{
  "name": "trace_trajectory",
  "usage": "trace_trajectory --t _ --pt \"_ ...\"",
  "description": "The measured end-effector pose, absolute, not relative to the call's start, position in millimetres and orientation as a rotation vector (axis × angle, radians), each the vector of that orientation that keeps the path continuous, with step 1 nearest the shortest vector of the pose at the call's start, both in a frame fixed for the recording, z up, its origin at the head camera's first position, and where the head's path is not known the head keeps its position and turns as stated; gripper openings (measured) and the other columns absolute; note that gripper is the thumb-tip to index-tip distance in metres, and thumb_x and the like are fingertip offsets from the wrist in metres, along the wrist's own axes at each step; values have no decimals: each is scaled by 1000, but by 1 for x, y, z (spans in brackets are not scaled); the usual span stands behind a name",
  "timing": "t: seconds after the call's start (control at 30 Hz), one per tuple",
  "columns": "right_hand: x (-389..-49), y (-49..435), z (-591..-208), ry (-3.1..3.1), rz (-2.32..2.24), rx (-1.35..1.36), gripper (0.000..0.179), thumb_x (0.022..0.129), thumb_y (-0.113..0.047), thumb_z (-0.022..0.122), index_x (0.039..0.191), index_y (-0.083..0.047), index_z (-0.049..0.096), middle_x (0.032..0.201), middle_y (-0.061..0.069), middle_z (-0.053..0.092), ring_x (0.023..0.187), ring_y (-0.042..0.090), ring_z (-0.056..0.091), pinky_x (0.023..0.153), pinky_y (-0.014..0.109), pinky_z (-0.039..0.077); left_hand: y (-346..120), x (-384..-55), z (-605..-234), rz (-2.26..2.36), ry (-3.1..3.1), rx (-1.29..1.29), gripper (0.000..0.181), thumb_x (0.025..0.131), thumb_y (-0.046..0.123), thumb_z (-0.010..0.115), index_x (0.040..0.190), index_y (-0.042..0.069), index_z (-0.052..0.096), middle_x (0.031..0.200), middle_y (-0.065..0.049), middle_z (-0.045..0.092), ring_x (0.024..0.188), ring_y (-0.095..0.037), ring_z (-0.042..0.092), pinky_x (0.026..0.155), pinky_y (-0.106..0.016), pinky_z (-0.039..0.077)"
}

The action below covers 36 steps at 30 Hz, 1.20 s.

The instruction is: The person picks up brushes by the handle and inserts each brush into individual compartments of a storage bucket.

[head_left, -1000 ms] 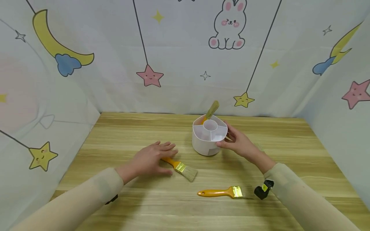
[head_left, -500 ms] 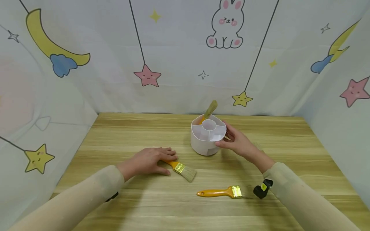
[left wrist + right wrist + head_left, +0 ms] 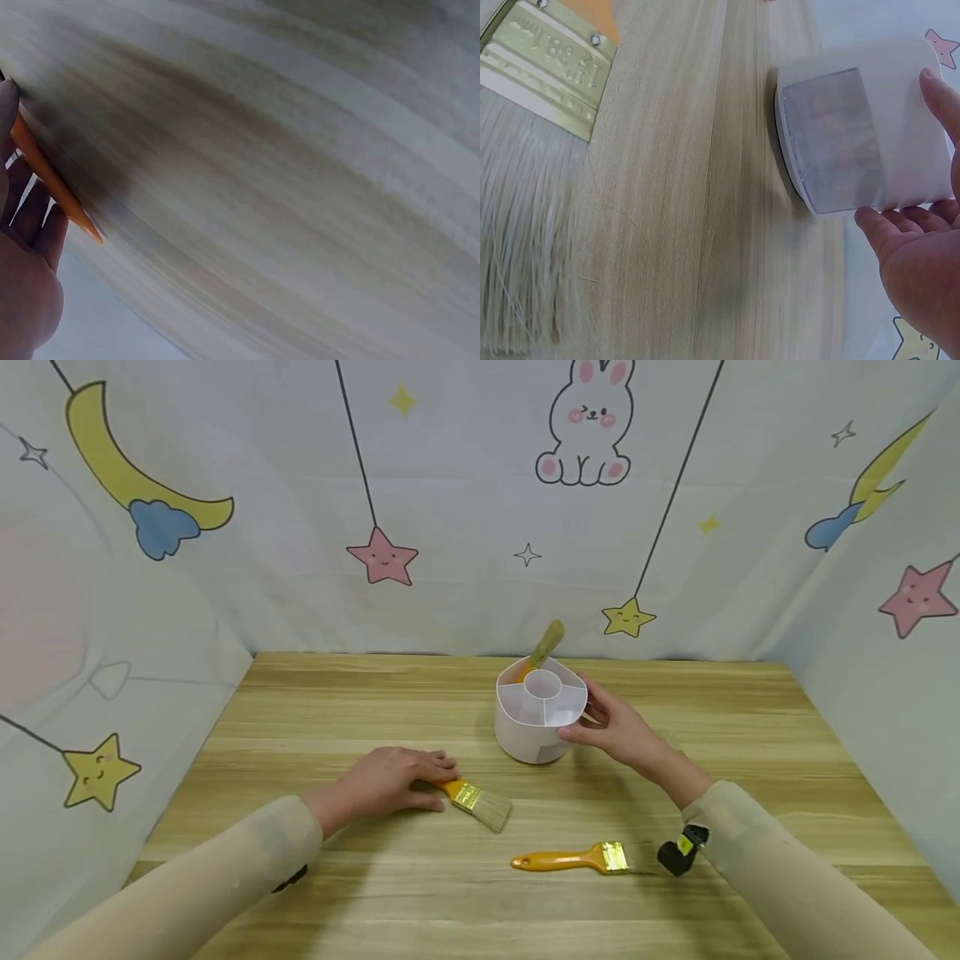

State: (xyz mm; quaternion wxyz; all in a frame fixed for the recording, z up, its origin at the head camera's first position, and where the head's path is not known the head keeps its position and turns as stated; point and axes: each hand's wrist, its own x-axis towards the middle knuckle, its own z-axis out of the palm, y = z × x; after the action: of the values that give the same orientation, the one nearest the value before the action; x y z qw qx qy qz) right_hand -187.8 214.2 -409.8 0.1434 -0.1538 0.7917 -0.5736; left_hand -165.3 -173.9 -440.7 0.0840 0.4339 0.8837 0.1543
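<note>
While the right hand [image 3: 613, 727] bears on its right side, the white divided caddy [image 3: 525, 735] stands upright on the tabletop [image 3: 337, 702]. The right grip is closed on the caddy: the thumb lies against the near part of the wall, the fingers farther round. The right wrist view shows a clear rectangular panel [image 3: 836, 142] set on the caddy's wall.

One paintbrush, the stored brush [image 3: 547, 643], is in the caddy's rear left compartment, bristles up and tilted to the right. A round cup [image 3: 542, 685] forms the caddy's centre.

To the left of the caddy and nearer the person, the left hand [image 3: 393, 778] covers the handle of a second paintbrush, the held brush [image 3: 469, 796]. The left grip is closed on that orange handle, thumb to one side and fingers to the other; its bristles point toward the near right.

Directly on the near side of the caddy lies a third paintbrush, the loose brush [image 3: 566, 860], clear of both hands, its orange handle pointing left. Beyond the caddy hangs a white printed curtain [image 3: 465, 610].
</note>
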Motion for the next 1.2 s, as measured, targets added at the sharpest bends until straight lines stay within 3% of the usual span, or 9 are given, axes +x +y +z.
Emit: trace_trajectory --t 0.67,0.97,1.2 --pt "-188 215 -411 2282 -1654 -433 97 101 -11 77 172 -6 11 176 19 19 161 41 24 126 53 31 -171 -157 -450 569 2735 1392 39 97 33 80 133 20 78 133 4 75 127 -18 69 101 -47 60" --pt "-187 215 -411 2296 -1640 -413 98 100 -11 78 172 -7 11 177 17 19 161 39 25 125 51 34 -165 -153 -451 579 2800 1395 29 95 34 82 121 22 81 124 3 78 111 -15 76 87 -41 64" --pt "-187 215 -411 2306 -1630 -417 97 100 -12 78 173 -9 13 177 16 20 161 39 26 125 52 33 -160 -152 -453 549 2855 1393 13 97 30 81 108 24 80 113 11 79 94 -9 76 72 -35 62"
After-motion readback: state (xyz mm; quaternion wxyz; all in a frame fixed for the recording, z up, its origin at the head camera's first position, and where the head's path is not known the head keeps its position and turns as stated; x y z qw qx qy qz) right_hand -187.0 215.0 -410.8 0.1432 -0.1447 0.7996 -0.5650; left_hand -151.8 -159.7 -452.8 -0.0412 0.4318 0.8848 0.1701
